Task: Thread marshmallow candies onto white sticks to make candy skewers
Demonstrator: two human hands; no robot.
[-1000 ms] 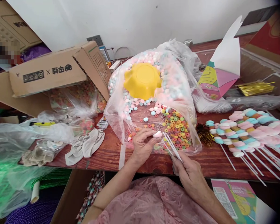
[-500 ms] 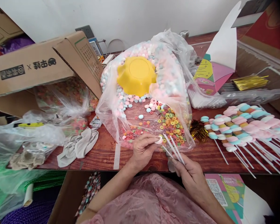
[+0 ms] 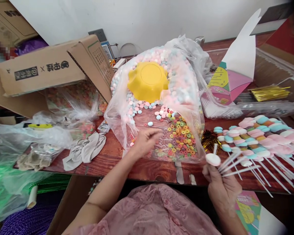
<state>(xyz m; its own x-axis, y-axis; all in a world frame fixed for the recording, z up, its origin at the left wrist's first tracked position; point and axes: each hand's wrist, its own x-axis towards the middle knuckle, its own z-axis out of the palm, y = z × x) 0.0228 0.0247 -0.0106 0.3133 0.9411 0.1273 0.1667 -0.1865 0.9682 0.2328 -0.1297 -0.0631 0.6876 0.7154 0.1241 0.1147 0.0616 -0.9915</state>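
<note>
Below: red-brown table [image 3: 149, 171] | behind: white wall [image 3: 147, 19] | held: sticks [image 3: 231, 165]

It looks like a small, informal sweet-packing workshop. A reddish wooden tabletop [image 3: 159, 169] stands against a plain white wall [image 3: 147, 24] with a socket plate [image 3: 99, 34]. A big clear bag [image 3: 117, 119] of loose sweets [image 3: 182, 135] spreads across the middle; marshmallow skewers [image 3: 257, 138] are heaped right, gold strips [image 3: 270, 93] lie beyond, and a printed carton [image 3: 56, 70] and purple cord [image 3: 29, 215] crowd the left.
</note>
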